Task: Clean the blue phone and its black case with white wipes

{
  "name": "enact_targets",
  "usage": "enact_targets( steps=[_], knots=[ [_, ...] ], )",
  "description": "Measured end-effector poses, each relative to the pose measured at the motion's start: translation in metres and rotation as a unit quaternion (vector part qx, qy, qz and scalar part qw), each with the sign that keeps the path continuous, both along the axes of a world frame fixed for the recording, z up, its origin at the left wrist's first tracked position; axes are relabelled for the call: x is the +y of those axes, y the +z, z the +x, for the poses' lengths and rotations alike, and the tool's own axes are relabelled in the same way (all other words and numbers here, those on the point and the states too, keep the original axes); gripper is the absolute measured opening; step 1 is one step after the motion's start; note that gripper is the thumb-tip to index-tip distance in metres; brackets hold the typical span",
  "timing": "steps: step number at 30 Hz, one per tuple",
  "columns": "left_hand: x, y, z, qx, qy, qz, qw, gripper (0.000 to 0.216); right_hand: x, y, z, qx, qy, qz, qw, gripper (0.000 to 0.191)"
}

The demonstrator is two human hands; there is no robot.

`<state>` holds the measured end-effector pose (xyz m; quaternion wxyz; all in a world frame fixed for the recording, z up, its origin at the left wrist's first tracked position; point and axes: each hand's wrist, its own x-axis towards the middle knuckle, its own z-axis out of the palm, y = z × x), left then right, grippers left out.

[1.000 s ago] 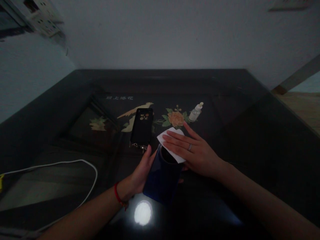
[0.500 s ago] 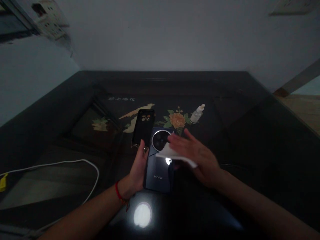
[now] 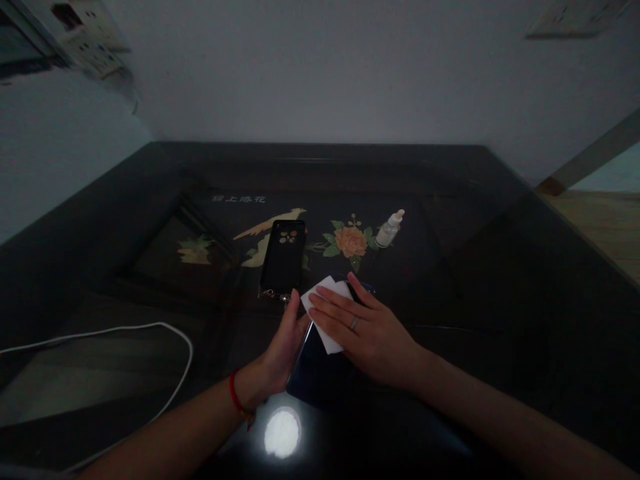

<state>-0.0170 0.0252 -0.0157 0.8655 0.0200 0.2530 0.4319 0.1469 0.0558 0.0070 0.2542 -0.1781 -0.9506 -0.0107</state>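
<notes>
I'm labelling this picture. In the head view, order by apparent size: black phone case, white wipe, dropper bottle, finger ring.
Black phone case and white wipe: unsure, right hand partly covers wipe
Dropper bottle
Finger ring

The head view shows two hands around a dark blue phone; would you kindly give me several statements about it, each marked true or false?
1. The left hand holds the dark blue phone. True.
2. The right hand rests on a white wipe over the phone. True.
3. A ring is worn on the left hand. False: the ring is on the right hand.
4. The dropper bottle is to the right of the black phone case. True.
5. The white cable lies on the right side of the picture. False: the white cable lies on the left side.
</notes>
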Motion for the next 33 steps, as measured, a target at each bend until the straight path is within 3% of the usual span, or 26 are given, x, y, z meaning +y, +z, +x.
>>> enact_targets(
  steps=[4,9,15,18,21,27,33],
  knots=[
    [0.004,-0.002,-0.006,-0.006,0.024,0.004,1.0,0.066,0.003,0.002,0.004,-0.006,0.042,0.027,0.999,0.034],
    [0.008,0.007,-0.013,-0.011,0.013,0.047,0.999,0.071,0.028,0.001,0.028,0.036,0.078,0.065,0.994,0.03],
    [0.005,0.009,-0.011,-0.003,-0.021,0.055,0.998,0.069,0.047,0.008,0.047,0.182,-0.077,-0.01,0.98,0.04],
    [0.0,0.005,-0.007,-0.005,-0.064,0.07,0.995,0.067,0.045,0.01,0.041,0.167,-0.103,-0.055,0.979,0.038],
    [-0.004,0.003,-0.006,0.0,-0.082,0.09,0.993,0.063,0.039,0.01,0.033,0.126,-0.068,-0.09,0.986,0.035],
    [-0.007,0.001,-0.006,0.037,-0.103,0.064,0.992,0.07,0.029,0.016,0.02,0.023,0.087,-0.094,0.991,0.031],
    [-0.005,0.004,-0.005,0.018,-0.102,0.103,0.989,0.067,0.038,0.015,0.029,0.016,0.053,-0.098,0.994,0.033]
  ],
)
